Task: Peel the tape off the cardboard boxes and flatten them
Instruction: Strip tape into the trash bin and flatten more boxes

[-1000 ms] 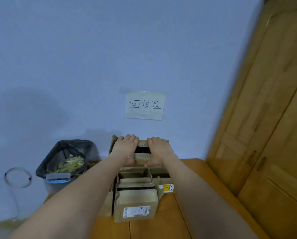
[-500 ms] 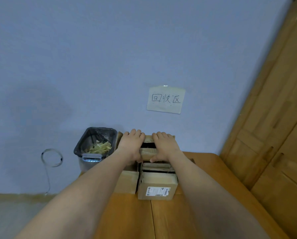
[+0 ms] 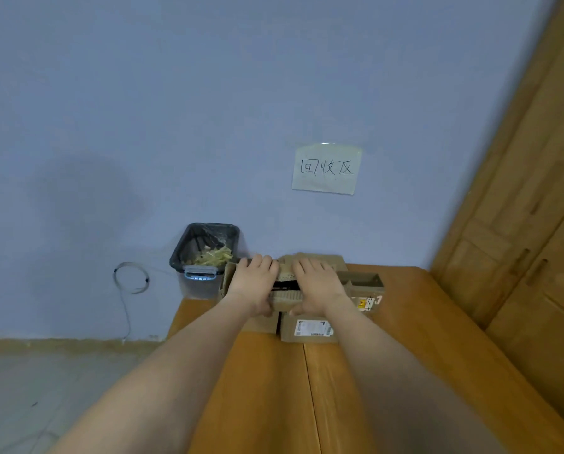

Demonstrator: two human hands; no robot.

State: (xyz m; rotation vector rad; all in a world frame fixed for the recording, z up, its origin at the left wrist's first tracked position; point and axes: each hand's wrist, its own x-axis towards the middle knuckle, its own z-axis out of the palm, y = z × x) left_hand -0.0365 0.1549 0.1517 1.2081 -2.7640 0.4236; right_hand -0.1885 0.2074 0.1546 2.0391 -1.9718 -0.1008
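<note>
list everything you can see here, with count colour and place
cardboard boxes: several, exact count unclear, brown, clustered at the table's far edge by the wall
table: one, orange-brown wood, foreground
bin: one, clear tub with black liner, yellowish scraps inside, left of the boxes
paper sign: one, pale with handwriting, on the wall above the boxes
wall: blue-grey
wooden door: light brown, right
cable loop: one, grey, left of the bin
left hand: grips the top box
right hand: grips the same box

It looks like a room in a home: a blue wall (image 3: 208,109), wooden doors (image 3: 536,224), a lined bin (image 3: 205,253) and a handwritten note (image 3: 326,168).
</note>
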